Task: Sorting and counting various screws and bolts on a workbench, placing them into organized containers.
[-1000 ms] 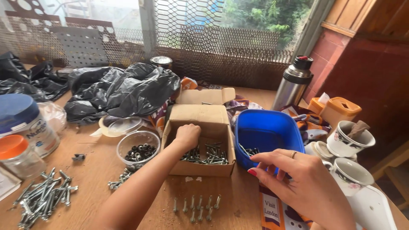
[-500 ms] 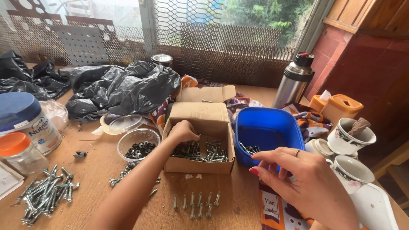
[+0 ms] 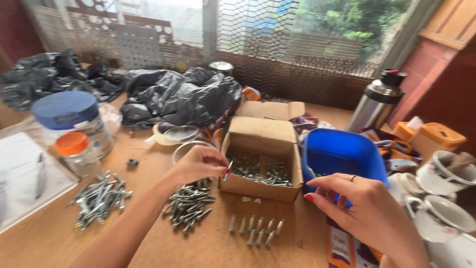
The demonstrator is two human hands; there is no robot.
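Note:
My left hand [image 3: 201, 165] pinches a small metal screw [image 3: 228, 167] just left of an open cardboard box [image 3: 261, 133] with several screws lying inside. Below that hand lies a loose pile of screws [image 3: 188, 205], and a neat row of screws [image 3: 255, 231] stands in front of the box. My right hand [image 3: 358, 206] hovers with fingers curled and apart at the front rim of a blue plastic tub [image 3: 342, 153], holding nothing that I can see. A clear bowl [image 3: 184, 151] is partly hidden behind my left hand.
Another screw pile [image 3: 99, 197] lies at the left beside an orange-lidded jar [image 3: 77, 152] and a blue-lidded jar [image 3: 72, 119]. Black plastic bags [image 3: 181, 97] lie at the back. A steel flask [image 3: 378, 100], cups [image 3: 444, 173] and an orange container [image 3: 431, 137] crowd the right.
My left hand has come out of the cardboard box to its left edge, now pinching a screw. The view has shifted left. My right hand stays near the blue tub.

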